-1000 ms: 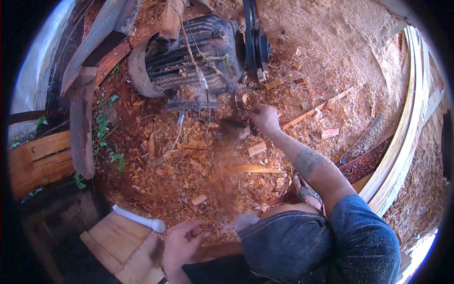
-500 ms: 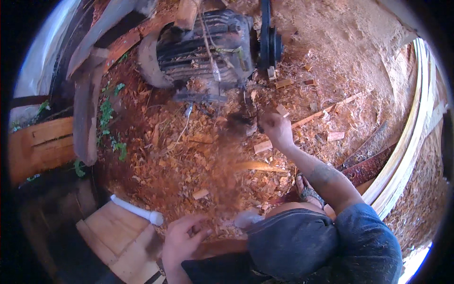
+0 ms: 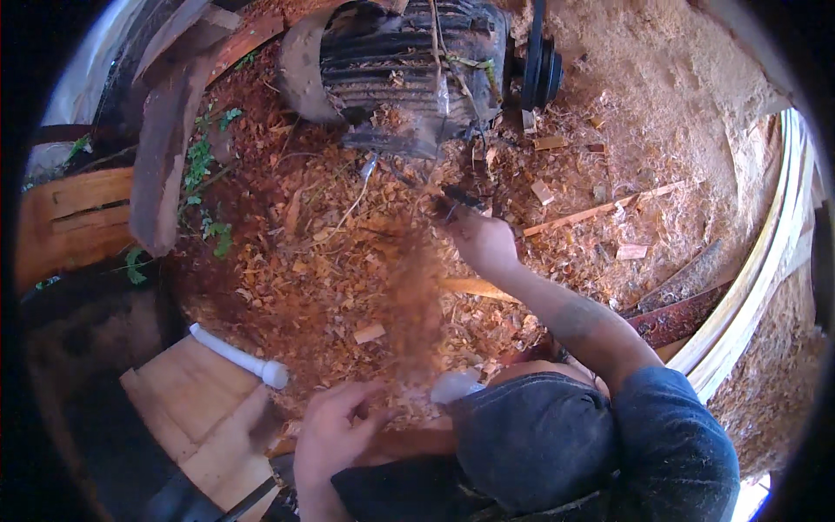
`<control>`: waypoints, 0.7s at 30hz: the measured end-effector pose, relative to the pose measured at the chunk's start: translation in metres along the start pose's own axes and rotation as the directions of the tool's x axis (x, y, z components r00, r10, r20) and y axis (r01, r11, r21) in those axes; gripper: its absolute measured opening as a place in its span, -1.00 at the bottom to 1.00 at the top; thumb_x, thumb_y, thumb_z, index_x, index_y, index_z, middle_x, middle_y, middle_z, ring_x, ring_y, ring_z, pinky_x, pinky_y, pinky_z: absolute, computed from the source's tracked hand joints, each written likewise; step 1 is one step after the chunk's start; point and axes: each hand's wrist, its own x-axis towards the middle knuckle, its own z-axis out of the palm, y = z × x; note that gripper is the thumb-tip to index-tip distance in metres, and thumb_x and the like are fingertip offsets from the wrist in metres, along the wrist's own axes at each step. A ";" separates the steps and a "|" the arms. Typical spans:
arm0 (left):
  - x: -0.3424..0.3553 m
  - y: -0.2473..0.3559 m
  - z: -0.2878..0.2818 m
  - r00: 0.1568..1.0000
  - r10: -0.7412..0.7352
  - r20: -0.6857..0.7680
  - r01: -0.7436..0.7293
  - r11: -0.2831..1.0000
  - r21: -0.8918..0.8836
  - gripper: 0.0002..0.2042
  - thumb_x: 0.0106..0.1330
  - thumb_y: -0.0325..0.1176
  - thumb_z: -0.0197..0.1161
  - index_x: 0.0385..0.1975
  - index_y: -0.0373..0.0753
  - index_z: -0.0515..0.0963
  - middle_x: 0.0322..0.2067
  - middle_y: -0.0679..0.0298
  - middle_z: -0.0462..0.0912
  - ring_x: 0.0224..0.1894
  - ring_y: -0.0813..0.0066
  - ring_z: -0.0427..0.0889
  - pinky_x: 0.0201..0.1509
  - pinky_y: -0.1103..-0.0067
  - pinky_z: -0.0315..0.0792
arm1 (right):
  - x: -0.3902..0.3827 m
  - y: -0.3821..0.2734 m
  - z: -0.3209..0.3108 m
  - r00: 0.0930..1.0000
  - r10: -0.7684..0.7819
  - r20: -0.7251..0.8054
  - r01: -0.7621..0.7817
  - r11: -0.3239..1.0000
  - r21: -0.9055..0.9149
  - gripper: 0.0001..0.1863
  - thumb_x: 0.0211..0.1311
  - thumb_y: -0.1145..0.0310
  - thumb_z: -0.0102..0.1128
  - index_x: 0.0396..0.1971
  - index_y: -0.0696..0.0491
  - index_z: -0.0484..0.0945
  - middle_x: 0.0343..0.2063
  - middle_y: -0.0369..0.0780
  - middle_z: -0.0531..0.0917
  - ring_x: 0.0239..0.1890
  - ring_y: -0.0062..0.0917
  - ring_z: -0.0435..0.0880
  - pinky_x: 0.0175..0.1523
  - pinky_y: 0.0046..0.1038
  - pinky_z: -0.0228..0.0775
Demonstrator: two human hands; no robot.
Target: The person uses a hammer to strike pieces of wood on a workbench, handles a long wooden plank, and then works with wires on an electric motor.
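Note:
My right hand (image 3: 484, 246) reaches over the wood shavings (image 3: 322, 278) just in front of a dusty electric motor (image 3: 396, 74). Its fingers close around a dark object (image 3: 463, 198) that I cannot make out, partly hidden and blurred. A reddish smear of moving dust (image 3: 409, 296) hangs to the left of the right hand. Low on the left, my left hand (image 3: 335, 431) hovers with thumb and forefinger apart and nothing visible between them. It is nearest to a white plastic tube (image 3: 233, 355) lying on wooden boards (image 3: 193, 396).
A black belt pulley (image 3: 544, 76) sits on the motor's right end. Loose wires (image 3: 352, 209) trail over the shavings. Pale curved planks (image 3: 765, 270) line the right side. A thin wood strip (image 3: 600, 209) and small offcuts (image 3: 631, 251) lie scattered. Clear plastic (image 3: 457, 384) rests by my knee.
My right hand has moved left, toward the ground in front of the motor, with the dark object. The view has shifted slightly. My left hand stays nearly in place.

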 end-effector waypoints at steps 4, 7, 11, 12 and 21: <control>-0.004 -0.010 0.003 0.990 0.073 -0.122 -0.082 0.994 -0.071 -0.82 0.08 -0.44 0.44 -0.30 -0.28 0.69 -0.55 0.24 0.59 -0.51 0.50 0.56 -0.41 0.57 0.42 | -0.012 0.033 -0.055 0.927 0.373 0.041 -0.374 0.907 0.192 -0.76 0.18 0.22 0.24 -0.31 0.05 0.73 -0.48 -0.08 0.72 -0.42 -0.32 0.74 -0.29 -0.33 0.56; 0.020 0.015 0.002 0.999 -0.005 -0.036 0.001 0.992 -0.128 -0.89 0.14 -0.38 0.38 -0.37 -0.22 0.71 -0.52 0.21 0.62 -0.48 0.38 0.60 -0.37 0.51 0.42 | 0.002 0.052 -0.084 0.879 0.476 -0.035 -0.457 0.859 0.232 -0.72 0.17 0.19 0.27 -0.28 0.09 0.72 -0.48 -0.08 0.73 -0.41 -0.32 0.74 -0.29 -0.37 0.53; 0.055 0.067 0.010 0.989 0.146 0.000 -0.146 0.989 -0.028 -0.88 0.16 -0.36 0.37 -0.36 -0.23 0.70 -0.51 0.21 0.61 -0.48 0.34 0.60 -0.38 0.50 0.43 | 0.035 0.050 -0.123 0.833 0.543 -0.106 -0.467 0.793 0.392 -0.64 0.18 0.14 0.27 -0.25 0.15 0.71 -0.49 -0.07 0.72 -0.41 -0.34 0.73 -0.26 -0.37 0.50; 0.058 0.075 0.016 0.980 0.200 0.012 -0.200 0.980 -0.019 -0.90 0.14 -0.41 0.39 -0.39 -0.27 0.68 -0.54 0.23 0.59 -0.53 0.45 0.52 -0.43 0.54 0.38 | 0.046 0.051 -0.129 0.828 0.556 -0.081 -0.481 0.776 0.408 -0.63 0.15 0.12 0.27 -0.27 0.15 0.71 -0.50 -0.06 0.71 -0.42 -0.34 0.71 -0.24 -0.33 0.49; 0.030 0.086 0.018 0.986 0.159 0.048 -0.159 0.987 -0.003 -0.85 0.12 -0.41 0.43 -0.37 -0.30 0.64 -0.54 0.27 0.57 -0.56 0.50 0.45 -0.45 0.56 0.34 | 0.048 0.093 -0.119 0.861 0.508 0.016 -0.471 0.786 0.400 -0.73 0.12 0.23 0.30 -0.27 0.10 0.71 -0.47 -0.10 0.72 -0.40 -0.32 0.71 -0.23 -0.30 0.49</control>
